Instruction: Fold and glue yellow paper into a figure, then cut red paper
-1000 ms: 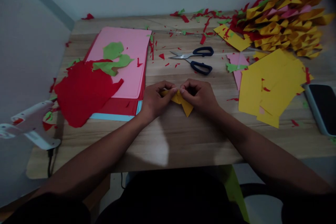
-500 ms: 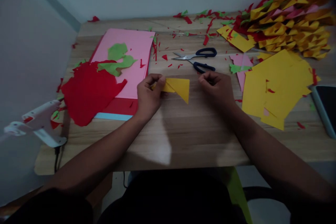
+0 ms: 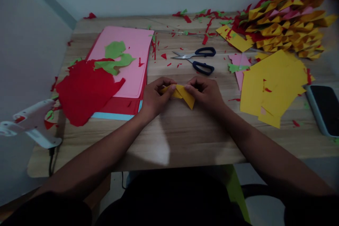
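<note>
Between my two hands is a small folded piece of yellow paper point(image 3: 187, 99), with a triangular flap pointing down toward me. My left hand point(image 3: 156, 99) pinches its left end between thumb and fingers. At the other end, my right hand point(image 3: 205, 93) grips the upper right edge the same way; the fingers cover part of the fold. Just beyond the hands, scissors point(image 3: 194, 58) with dark blue handles lie on the table with blades slightly apart. Yellow sheets point(image 3: 272, 84) are stacked to the right of my right hand.
Left of my hands lie pink sheets point(image 3: 129, 81), a red cut paper point(image 3: 82, 91) and green scraps point(image 3: 115, 49). A white glue gun point(image 3: 37, 123) stands at the left edge. Folded yellow pieces point(image 3: 288, 24) are massed at back right, a phone point(image 3: 324, 109) at far right.
My right hand has moved left and taken hold of the right end of the folded yellow paper. My left hand keeps its pinch. The whole view has shifted slightly.
</note>
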Demonstrator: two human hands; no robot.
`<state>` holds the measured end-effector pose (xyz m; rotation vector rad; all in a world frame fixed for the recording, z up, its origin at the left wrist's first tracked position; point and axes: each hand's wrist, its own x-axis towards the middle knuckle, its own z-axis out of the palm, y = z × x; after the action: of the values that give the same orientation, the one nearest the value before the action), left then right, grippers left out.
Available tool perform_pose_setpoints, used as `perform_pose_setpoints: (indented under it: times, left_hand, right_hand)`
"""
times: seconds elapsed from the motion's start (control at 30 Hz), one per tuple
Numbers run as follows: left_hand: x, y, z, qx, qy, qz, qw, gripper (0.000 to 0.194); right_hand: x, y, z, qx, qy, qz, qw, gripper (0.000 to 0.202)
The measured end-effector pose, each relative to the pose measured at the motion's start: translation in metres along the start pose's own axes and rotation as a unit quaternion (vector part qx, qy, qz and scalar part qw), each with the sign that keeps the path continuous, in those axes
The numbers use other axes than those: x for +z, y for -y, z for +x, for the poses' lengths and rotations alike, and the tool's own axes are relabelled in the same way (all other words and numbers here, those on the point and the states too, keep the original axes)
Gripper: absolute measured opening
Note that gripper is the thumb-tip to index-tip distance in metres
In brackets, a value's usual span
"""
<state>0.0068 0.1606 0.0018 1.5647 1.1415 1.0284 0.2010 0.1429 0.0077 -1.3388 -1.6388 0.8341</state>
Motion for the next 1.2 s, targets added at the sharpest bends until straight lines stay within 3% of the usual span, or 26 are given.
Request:
perform_pose_setpoints:
  times: [0.2,0.33,0.47,0.57,0.67,0.83,1.2]
  left_hand:
    - [-0.001,0.004,-0.003,0.082,0.056,0.081,0.992,0.026]
    - [-0.001,0.004,-0.002,0.057,0.067,0.069,0.994,0.019]
    - [0.000,0.006,0.001,0.005,0.028,0.032,0.999,0.024]
    - [0.001,0.007,0.002,0.006,0.007,0.020,1.000,0.022]
    - [0.001,0.006,0.003,0.010,0.003,-0.016,1.000,0.019]
    - [0.000,0.003,0.003,0.006,0.028,-0.075,0.997,0.024]
    - [-0.001,0.002,-0.002,0.014,0.066,-0.056,0.996,0.019]
  right_hand:
    - [-0.001,0.002,0.000,0.002,-0.008,0.010,1.000,0.028]
    - [0.000,-0.001,-0.001,0.005,-0.009,0.054,0.999,0.032]
    - [-0.001,-0.010,0.000,0.033,-0.062,0.157,0.985,0.023]
    - [-0.002,-0.011,0.000,0.021,-0.057,0.187,0.980,0.025]
    - [-0.002,-0.008,0.000,-0.010,-0.042,0.162,0.986,0.031]
    - [0.001,-0.004,0.001,0.000,0.010,0.059,0.998,0.031]
    - [0.002,-0.006,-0.005,-0.004,0.037,0.045,0.998,0.031]
